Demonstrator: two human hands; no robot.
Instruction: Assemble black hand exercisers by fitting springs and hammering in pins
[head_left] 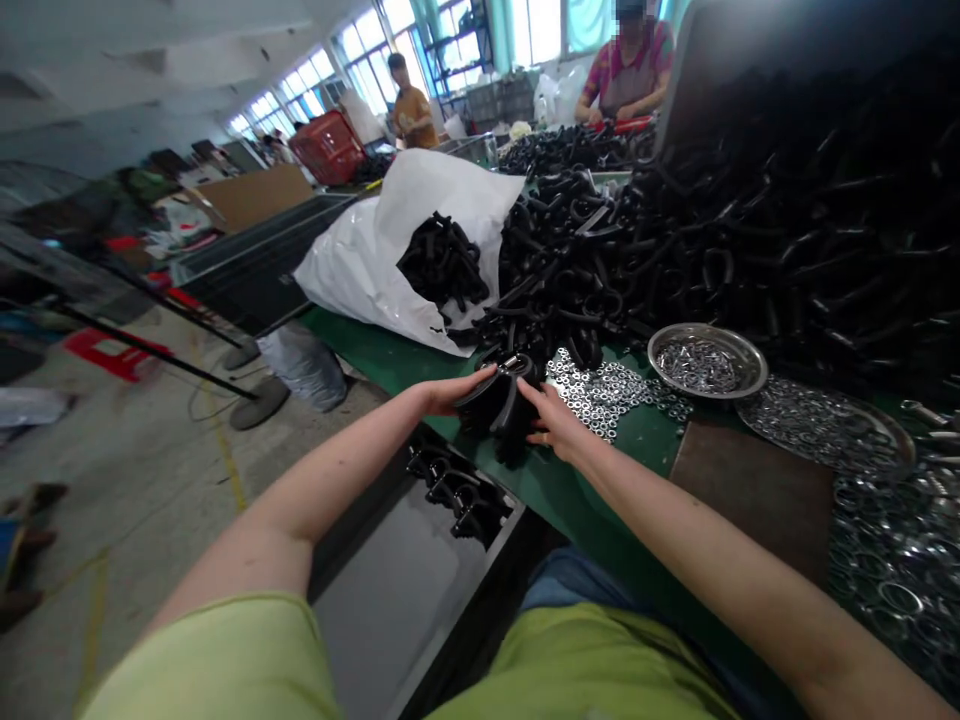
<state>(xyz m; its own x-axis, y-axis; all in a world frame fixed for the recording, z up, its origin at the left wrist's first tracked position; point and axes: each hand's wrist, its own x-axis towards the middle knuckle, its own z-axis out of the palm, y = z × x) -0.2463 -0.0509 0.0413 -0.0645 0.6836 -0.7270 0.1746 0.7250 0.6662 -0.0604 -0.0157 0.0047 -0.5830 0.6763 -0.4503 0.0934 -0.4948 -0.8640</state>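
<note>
My left hand [459, 388] presses against the left side of a small stack of black curved parts [501, 415] with shiny metal bits at the top. From the right, my right hand [553, 418] grips the same stack, its fingers partly hidden. The stack is held between both hands over the edge of the green table [645, 440]. More black curved parts [461, 490] stand in a row in the grey-lined box [390, 590] below. Beside my right hand lie many small metal nuts or rings [611, 395].
A white sack [352, 262] of black parts lies beside a large heap [600, 250]. A metal bowl [706, 362] of small metal pieces, a brown plate [750, 490] and metal rings [892, 590] are on the right. Two people [414, 110] work farther back.
</note>
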